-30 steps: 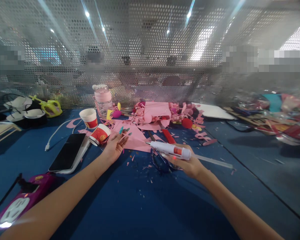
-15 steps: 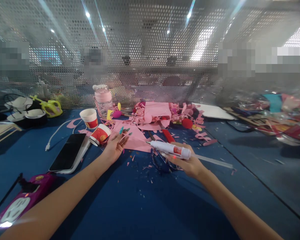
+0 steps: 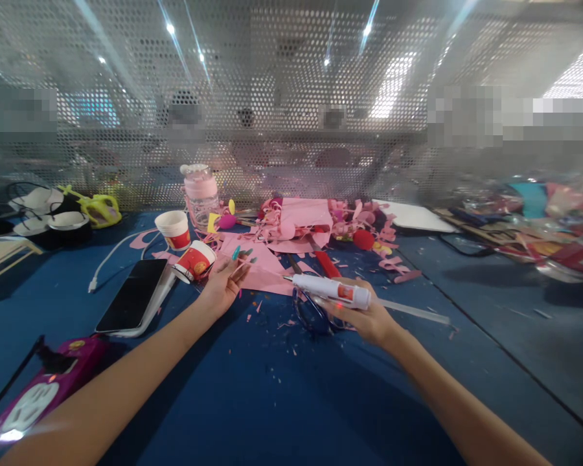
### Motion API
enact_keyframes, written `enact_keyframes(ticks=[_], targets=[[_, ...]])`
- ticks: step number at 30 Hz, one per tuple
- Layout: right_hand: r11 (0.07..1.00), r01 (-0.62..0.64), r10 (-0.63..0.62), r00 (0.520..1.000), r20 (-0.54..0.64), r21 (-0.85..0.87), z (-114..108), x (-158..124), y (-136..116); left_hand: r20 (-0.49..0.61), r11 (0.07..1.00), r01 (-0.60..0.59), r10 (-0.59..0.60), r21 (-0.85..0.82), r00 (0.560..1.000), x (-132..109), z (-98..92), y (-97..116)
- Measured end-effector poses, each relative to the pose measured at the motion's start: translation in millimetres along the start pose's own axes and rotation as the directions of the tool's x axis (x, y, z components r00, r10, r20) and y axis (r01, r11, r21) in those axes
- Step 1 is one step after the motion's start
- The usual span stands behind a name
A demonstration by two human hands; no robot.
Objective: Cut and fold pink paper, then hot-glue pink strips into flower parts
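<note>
My right hand [image 3: 366, 314] is wrapped round a white glue gun [image 3: 328, 288], whose metal tip points left. A translucent glue stick [image 3: 415, 311] sticks out of its rear to the right. To the left, my left hand [image 3: 223, 285] pinches a thin pink strip [image 3: 240, 264] between its fingertips. Pink paper [image 3: 265, 269] lies on the blue table behind and between the hands. A dark blue cable [image 3: 311, 316] loops below the glue gun. Close to my left hand, a red and white paper cup [image 3: 195, 261] lies tipped over.
An upright paper cup [image 3: 173, 230] and a pink bottle [image 3: 201, 194] stand behind left. A phone [image 3: 133, 294] and a purple power strip [image 3: 53, 385] lie left. Pink scraps [image 3: 296, 220] are heaped before the perforated screen [image 3: 282, 155]. Plastic-wrapped items [image 3: 534, 213] sit right.
The glue stick's rear end has shifted slightly left. Both hands hold nearly the same position.
</note>
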State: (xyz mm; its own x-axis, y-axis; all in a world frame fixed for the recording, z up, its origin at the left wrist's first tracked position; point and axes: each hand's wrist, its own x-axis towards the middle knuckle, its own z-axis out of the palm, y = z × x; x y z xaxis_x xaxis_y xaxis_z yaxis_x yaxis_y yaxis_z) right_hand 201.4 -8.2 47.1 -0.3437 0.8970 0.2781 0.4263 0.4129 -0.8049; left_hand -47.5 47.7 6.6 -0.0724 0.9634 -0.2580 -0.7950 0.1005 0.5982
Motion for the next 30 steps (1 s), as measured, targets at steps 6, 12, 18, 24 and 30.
enact_keyframes(ticks=[6, 12, 18, 24, 30], targets=[[1.0, -0.021, 0.022, 0.999, -0.023, 0.009, 0.3, -1.2, 3.7, -0.013, 1.0, 0.0, 0.0, 0.006, 1.0, -0.3, 0.3, -0.1], [1.0, -0.012, 0.011, 1.0, 0.017, 0.013, -0.5, 0.1, 4.3, -0.011, 1.0, -0.005, 0.005, 0.011, 1.0, 0.4, -0.5, -0.3], [1.0, 0.017, -0.016, 0.999, 0.031, -0.014, -1.4, 1.1, -1.7, 0.001, 1.0, -0.004, 0.004, 0.016, 1.0, 2.1, -3.2, -0.6], [0.999, 0.026, -0.028, 0.998, 0.059, 0.025, -1.7, 1.7, -4.7, -0.007, 1.0, -0.003, 0.003, 0.017, 1.0, 1.8, -2.8, -0.8], [1.0, 0.024, -0.025, 0.998, 0.055, 0.016, -1.7, 1.4, -3.2, 0.001, 1.0, -0.004, 0.004, 0.004, 1.0, 2.6, -3.5, -0.9]])
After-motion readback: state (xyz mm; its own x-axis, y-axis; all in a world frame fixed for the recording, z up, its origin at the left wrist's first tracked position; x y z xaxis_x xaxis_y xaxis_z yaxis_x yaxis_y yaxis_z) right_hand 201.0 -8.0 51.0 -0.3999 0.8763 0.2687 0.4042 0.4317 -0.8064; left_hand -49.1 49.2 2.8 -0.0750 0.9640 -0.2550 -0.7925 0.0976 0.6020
